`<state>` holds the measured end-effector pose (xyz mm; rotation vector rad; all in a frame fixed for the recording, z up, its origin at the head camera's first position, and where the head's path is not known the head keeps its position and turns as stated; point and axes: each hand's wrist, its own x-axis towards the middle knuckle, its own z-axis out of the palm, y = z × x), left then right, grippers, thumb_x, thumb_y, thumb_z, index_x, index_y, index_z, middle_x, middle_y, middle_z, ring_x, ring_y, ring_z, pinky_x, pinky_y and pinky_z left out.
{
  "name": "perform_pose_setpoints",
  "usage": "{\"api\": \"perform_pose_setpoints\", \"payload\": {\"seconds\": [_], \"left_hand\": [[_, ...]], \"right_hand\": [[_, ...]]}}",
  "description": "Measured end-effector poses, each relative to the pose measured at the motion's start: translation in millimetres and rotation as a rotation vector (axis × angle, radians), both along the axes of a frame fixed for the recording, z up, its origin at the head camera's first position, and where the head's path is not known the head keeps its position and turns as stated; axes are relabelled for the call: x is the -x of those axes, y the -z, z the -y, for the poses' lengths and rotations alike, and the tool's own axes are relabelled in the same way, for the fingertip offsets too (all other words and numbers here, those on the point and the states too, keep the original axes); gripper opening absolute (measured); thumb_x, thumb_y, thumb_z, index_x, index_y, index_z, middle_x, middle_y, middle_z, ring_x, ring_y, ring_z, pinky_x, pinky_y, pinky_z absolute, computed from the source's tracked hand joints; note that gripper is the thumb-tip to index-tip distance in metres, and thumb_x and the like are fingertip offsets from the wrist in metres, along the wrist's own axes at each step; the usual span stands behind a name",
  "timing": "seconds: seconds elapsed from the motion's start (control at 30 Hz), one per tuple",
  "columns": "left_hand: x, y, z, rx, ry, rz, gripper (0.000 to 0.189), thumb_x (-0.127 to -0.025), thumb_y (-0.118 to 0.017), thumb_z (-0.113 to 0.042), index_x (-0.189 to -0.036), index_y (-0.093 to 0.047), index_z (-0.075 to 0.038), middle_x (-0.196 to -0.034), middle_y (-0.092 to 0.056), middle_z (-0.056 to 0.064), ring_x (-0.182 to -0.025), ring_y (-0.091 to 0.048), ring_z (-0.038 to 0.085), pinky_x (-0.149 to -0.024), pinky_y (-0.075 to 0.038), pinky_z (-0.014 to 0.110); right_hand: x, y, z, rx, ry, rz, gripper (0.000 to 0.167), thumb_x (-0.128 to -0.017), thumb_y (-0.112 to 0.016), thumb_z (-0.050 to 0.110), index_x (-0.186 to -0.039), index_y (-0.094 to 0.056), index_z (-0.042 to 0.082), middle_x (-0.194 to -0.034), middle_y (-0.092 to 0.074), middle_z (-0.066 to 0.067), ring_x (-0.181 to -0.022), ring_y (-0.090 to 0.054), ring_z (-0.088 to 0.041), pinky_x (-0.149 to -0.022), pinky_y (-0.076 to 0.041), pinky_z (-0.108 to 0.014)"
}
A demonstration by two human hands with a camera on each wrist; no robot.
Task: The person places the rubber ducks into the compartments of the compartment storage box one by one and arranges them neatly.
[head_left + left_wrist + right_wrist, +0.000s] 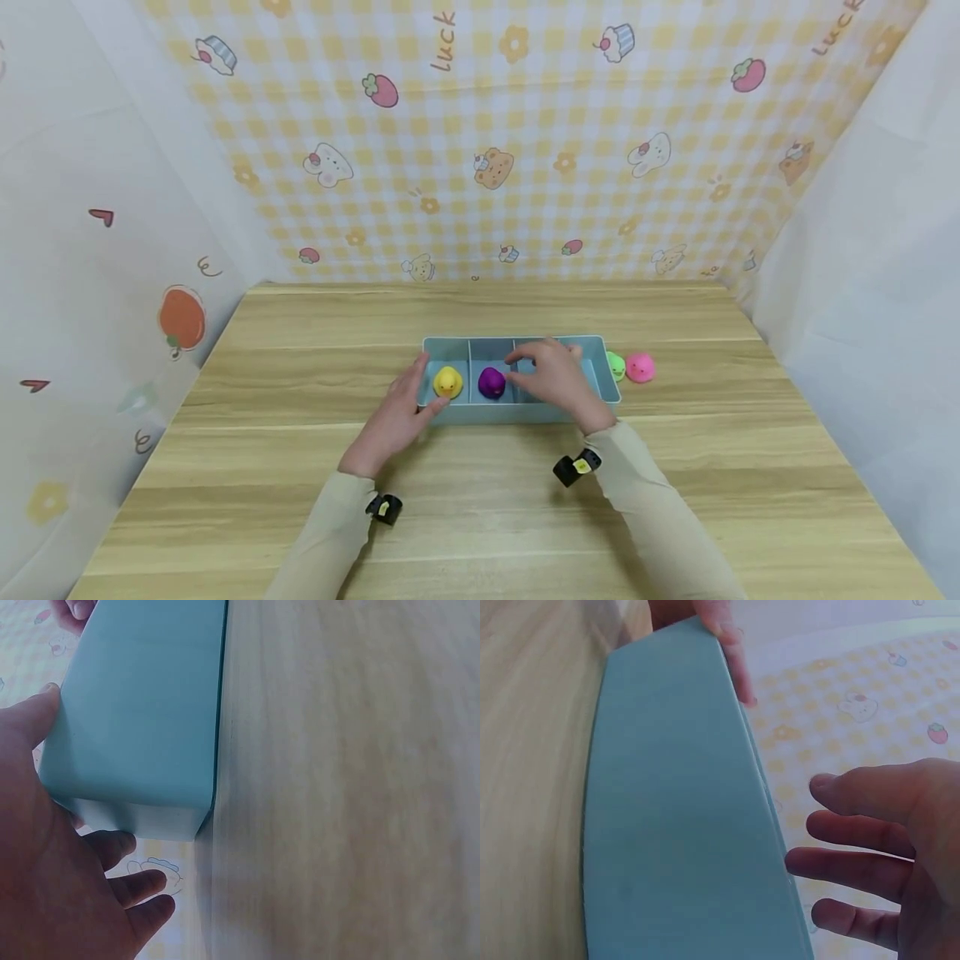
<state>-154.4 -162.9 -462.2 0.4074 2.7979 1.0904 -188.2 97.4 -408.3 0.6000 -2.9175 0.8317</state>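
A pale blue divided box [517,413] stands on the table, its compartments side by side. A yellow toy duck [447,382] sits in the leftmost compartment and a purple toy duck [492,382] in the one beside it. My left hand [393,421] holds the box's left end, thumb at the front rim and fingers along the end wall; the left wrist view shows the fingers spread there. Over the box's middle, my right hand [555,377] hovers just right of the purple duck, thumb and fingers apart. Nothing shows between its fingers in the right wrist view. It hides much of the right-hand compartments.
Just beyond the box's right end, a green toy duck [616,366] and a pink toy duck [641,367] rest on the wooden table [480,517]. The green one is partly covered by the box. A yellow checked cloth [450,125] hangs behind the table.
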Motion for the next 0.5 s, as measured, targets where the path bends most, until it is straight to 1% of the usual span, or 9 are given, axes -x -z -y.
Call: {"api": "perform_pose_setpoints", "payload": {"seconds": [0.1, 0.23, 0.3, 0.4, 0.5], "left_hand": [[-0.3, 0.0, 0.1, 0.0, -0.001, 0.004, 0.082, -0.096, -0.051, -0.046, -0.155, -0.002, -0.016, -0.161, -0.01, 0.007, -0.145, -0.017, 0.037, -0.112, -0.025, 0.058], [0.0, -0.2, -0.5, 0.0, -0.003, 0.011, 0.082, -0.096, -0.051, -0.046, -0.155, -0.002, -0.017, -0.161, -0.011, 0.007, -0.145, -0.017, 0.037, -0.111, -0.026, 0.058], [0.3, -0.2, -0.9, -0.002, -0.002, 0.011, 0.082, -0.096, -0.051, -0.046, -0.155, -0.002, -0.017, -0.161, -0.011, 0.007, -0.145, -0.017, 0.037, -0.111, -0.026, 0.058], [0.4, 0.1, -0.9, -0.002, 0.0, 0.009, 0.082, -0.096, -0.051, -0.046, -0.155, -0.002, -0.017, -0.161, -0.011, 0.007, -0.145, -0.017, 0.037, -0.112, -0.026, 0.057], [0.4, 0.3, -0.6, -0.005, 0.001, 0.008, 0.082, -0.096, -0.051, -0.046, -0.155, -0.002, -0.016, -0.161, -0.01, 0.007, -0.145, -0.017, 0.037, -0.112, -0.025, 0.057]], "right_hand": [[-0.2, -1.2, -6, -0.013, -0.005, 0.001, 0.019, -0.081, -0.076, 0.026, -0.098, -0.075, 0.016, -0.101, -0.073, 0.002, -0.09, -0.058, -0.024, -0.083, -0.022, -0.049], [-1.6, -4.7, -14, -0.018, 0.013, 0.021, 0.021, -0.081, -0.075, 0.028, -0.099, -0.075, 0.017, -0.102, -0.073, 0.002, -0.089, -0.056, -0.023, -0.077, -0.021, -0.046], [-2.5, -6.2, -18, -0.017, 0.031, 0.026, 0.021, -0.082, -0.075, 0.028, -0.1, -0.075, 0.018, -0.102, -0.072, 0.002, -0.092, -0.056, -0.023, -0.079, -0.022, -0.045], [-3.0, -6.4, -26, -0.009, 0.052, 0.016, 0.021, -0.082, -0.075, 0.027, -0.1, -0.075, 0.018, -0.103, -0.072, 0.0, -0.093, -0.057, -0.024, -0.081, -0.024, -0.047], [-3.7, -5.8, -33, -0.005, 0.077, -0.01, 0.023, -0.081, -0.076, 0.027, -0.101, -0.075, 0.017, -0.101, -0.073, -0.002, -0.089, -0.057, -0.024, -0.077, -0.025, -0.047]]}}
